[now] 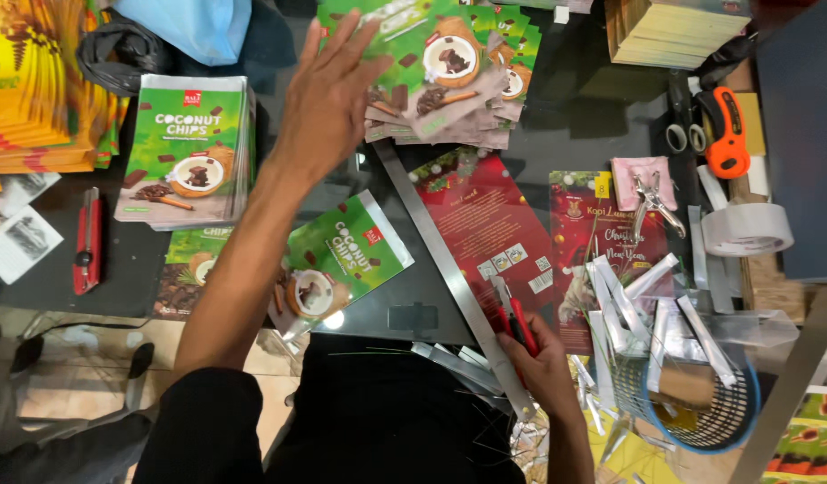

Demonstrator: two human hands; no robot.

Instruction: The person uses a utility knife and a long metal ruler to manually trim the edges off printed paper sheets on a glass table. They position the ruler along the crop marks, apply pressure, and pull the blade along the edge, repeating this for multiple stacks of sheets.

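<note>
Fingers of the left hand are spread wide over a fanned stack of green pouches; a red utility knife is gripped by the right hand.

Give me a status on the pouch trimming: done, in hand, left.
Done, it seems: silver offcut strips fill the blue mesh basket, and a neat stack of green snack pouches sits at left. In hand: right hand grips a red utility knife by the long metal ruler; left hand reaches the fanned green pouch pile. That pile looks left.
</note>
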